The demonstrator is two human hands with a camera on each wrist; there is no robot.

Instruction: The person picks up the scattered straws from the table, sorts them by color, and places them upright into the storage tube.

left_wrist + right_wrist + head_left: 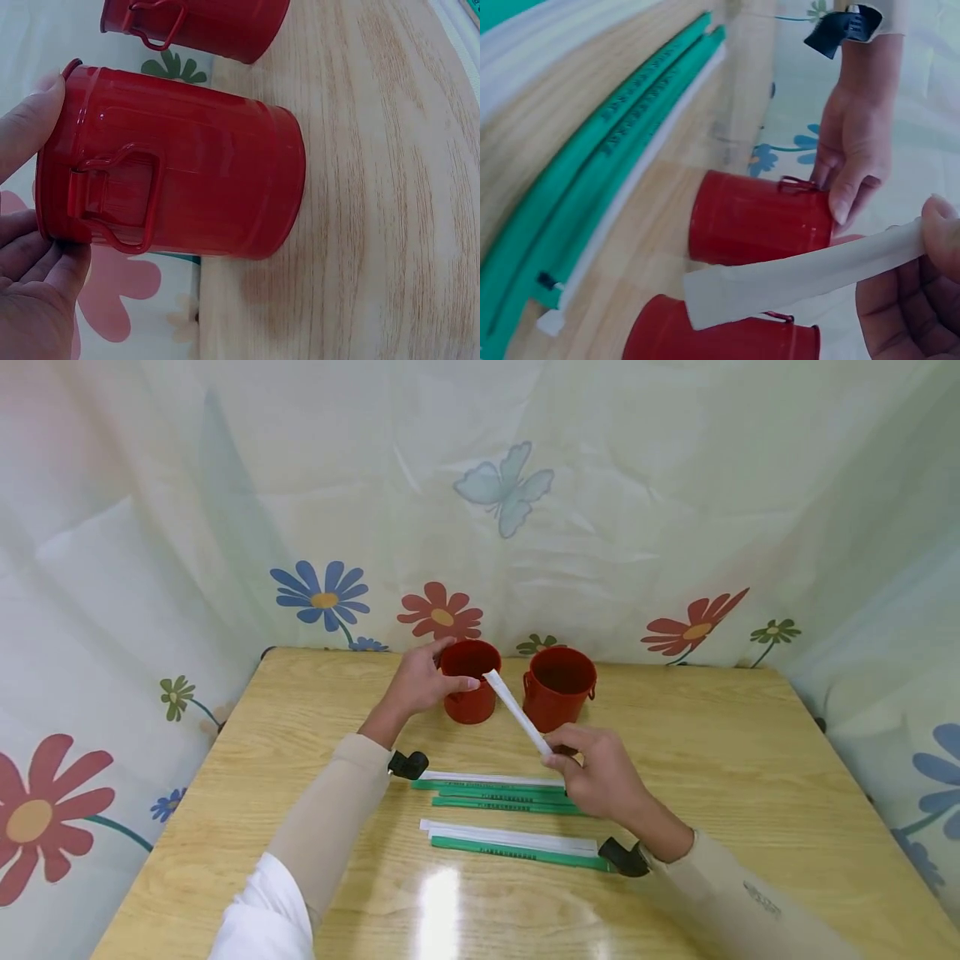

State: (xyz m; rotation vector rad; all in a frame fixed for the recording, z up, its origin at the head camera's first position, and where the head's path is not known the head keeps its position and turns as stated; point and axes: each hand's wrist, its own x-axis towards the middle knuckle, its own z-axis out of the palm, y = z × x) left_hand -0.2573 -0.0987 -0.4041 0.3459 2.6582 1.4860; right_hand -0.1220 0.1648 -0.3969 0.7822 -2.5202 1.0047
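My left hand [420,681] grips the rim of the left red bucket [471,706], thumb on the near side and fingers on the far side. In the left wrist view this bucket [199,172] stands upright on the table, its small side handle hanging down. My right hand [606,772] pinches one end of a white paper-wrapped straw [519,714] between thumb and fingers. The straw slants up and leftward, its far end overlapping the left bucket's rim in the head view. In the right wrist view the straw [802,277] passes in front of both buckets.
A second red bucket [557,702] stands just right of the first. Nearer me, several green wrapped straws [495,805] and white ones [517,838] lie crosswise in two groups on the wooden table [712,735]. A flowered curtain [600,510] hangs behind the table.
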